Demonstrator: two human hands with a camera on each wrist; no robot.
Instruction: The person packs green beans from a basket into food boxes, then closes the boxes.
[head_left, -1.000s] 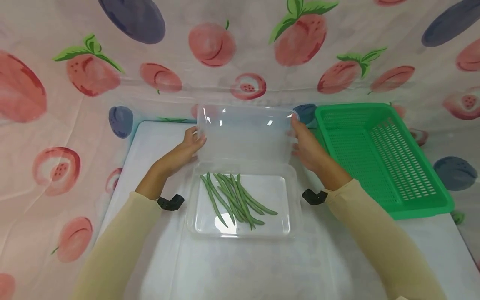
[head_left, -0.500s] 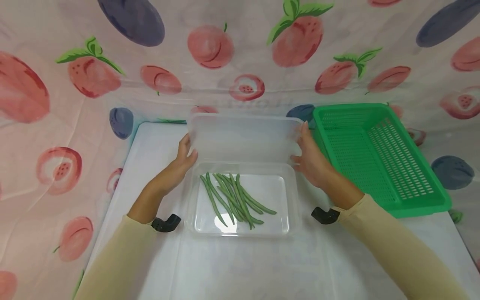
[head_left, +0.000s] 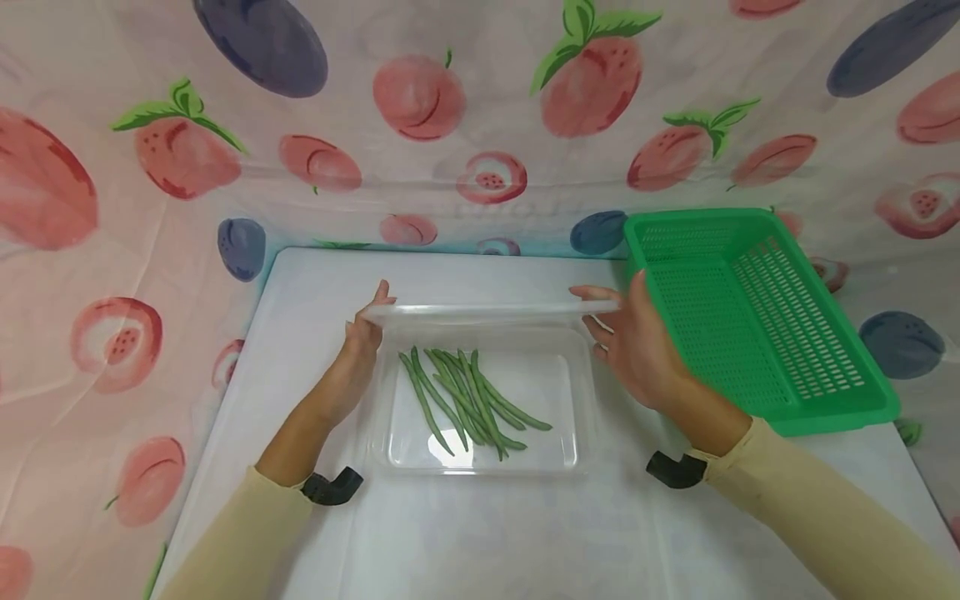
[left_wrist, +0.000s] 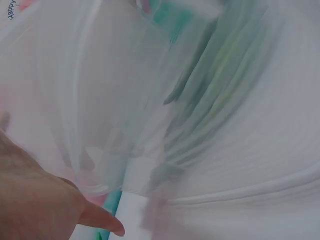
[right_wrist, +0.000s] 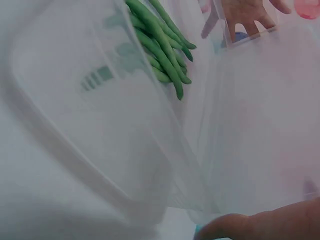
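Observation:
A clear plastic lid [head_left: 491, 312] appears as a thin band, nearly edge-on, over the back side of a clear plastic container [head_left: 483, 470]. Several green beans [head_left: 476, 400] lie together inside the container. My left hand [head_left: 352, 358] holds the lid's left end. In the right wrist view, the left hand's spread fingers [right_wrist: 245, 15] show at the lid's far end. My right hand [head_left: 641, 350] holds the right end, fingers reaching along it and thumb up. In the left wrist view, the beans look blurred through the translucent plastic.
A green plastic basket [head_left: 757, 333] with slotted sides stands at the right of the white table [head_left: 480, 533]. Behind the table hangs a fruit-print cloth [head_left: 315, 217], which also covers both sides.
The lid has tipped from showing its broad face to nearly edge-on, its upper edge coming down. Both hands have moved lower and nearer, slightly farther apart. Container, beans and basket have stayed put.

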